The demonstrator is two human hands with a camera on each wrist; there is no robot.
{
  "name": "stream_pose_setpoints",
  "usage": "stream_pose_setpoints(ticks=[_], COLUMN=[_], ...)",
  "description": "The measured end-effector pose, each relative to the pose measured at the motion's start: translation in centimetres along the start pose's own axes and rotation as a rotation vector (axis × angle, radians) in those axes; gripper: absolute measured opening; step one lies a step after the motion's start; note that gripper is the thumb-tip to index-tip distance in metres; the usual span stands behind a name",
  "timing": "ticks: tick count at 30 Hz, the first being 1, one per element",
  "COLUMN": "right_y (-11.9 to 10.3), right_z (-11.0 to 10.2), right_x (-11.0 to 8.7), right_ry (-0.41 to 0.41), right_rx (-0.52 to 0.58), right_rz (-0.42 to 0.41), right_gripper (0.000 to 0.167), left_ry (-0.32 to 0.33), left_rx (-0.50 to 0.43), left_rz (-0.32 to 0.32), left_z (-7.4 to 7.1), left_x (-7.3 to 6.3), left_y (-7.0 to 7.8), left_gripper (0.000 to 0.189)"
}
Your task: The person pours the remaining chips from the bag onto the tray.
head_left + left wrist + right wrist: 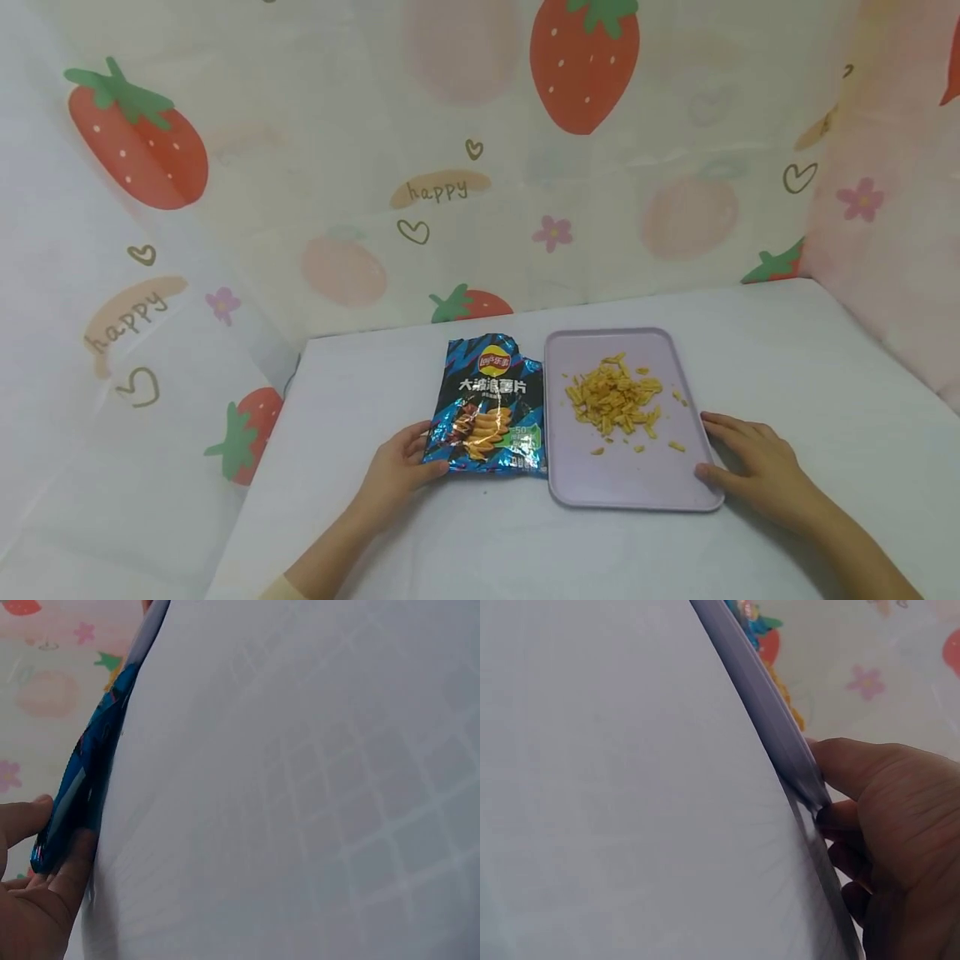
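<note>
A blue and black chip bag [487, 408] with a torn top edge lies flat, its yellow logo facing up. My left hand [401, 467] pinches its lower left corner, thumb above and fingers beneath; the left wrist view shows the bag [90, 750] edge-on between thumb and fingers. Right beside the bag is a light purple tray [630, 492] bearing a heap of broken ridged potato chips [615, 400]. At the tray's right rim my right hand [761, 462] grips the edge. In the right wrist view the thumb is over the rim [772, 712] and a finger under it.
A white cloth covers the table [487, 550]. Behind it and along the sides hangs a curtain [345, 192] printed with strawberries, hearts and flowers. A few chip crumbs [675, 447] lie apart from the heap, on the tray.
</note>
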State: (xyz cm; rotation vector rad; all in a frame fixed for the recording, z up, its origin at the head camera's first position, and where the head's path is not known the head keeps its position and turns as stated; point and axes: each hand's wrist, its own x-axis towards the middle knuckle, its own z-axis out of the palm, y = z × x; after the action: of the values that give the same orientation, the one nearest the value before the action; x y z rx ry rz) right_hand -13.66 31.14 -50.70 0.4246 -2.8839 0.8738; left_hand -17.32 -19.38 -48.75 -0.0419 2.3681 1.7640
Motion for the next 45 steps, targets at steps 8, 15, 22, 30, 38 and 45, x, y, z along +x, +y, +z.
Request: stream_pose_setpoints(ticks=[8, 15, 22, 30, 38, 45], right_y=[-0.2, 0.0, 0.4, 0.4, 0.6, 0.3], right_z=[-0.3, -0.8, -1.3, -1.8, -2.2, -2.6], right_x=[0.1, 0.1, 0.3, 0.2, -0.2, -0.7], right_ry=[-0.016, -0.032, -0.052, -0.074, -0.083, -0.090], right_rx=[-0.031, -0.065, -0.057, -0.089, -0.101, -0.096], right_rz=[0.012, 0.002, -0.021, -0.039, -0.051, -0.071], right_gripper=[0.073, 0.073, 0.071, 0.071, 0.068, 0.066], left_ry=[-0.005, -0.012, -0.029, -0.038, -0.030, -0.056], left_rx=[-0.001, -0.018, -0.007, 0.029, 0.055, 0.077], left_rz=[0.005, 0.009, 0.011, 0.009, -0.019, -0.015], left_z=[-0.2, -0.6, -1.3, -1.7, -2.3, -2.6], left_x=[0.0, -0.3, -0.8, -1.1, -1.2, -1.5], left_y=[-0.1, 0.0, 0.1, -0.2, 0.0, 0.3], left_gripper=[0.073, 0.071, 0.070, 0.065, 0.062, 0.059])
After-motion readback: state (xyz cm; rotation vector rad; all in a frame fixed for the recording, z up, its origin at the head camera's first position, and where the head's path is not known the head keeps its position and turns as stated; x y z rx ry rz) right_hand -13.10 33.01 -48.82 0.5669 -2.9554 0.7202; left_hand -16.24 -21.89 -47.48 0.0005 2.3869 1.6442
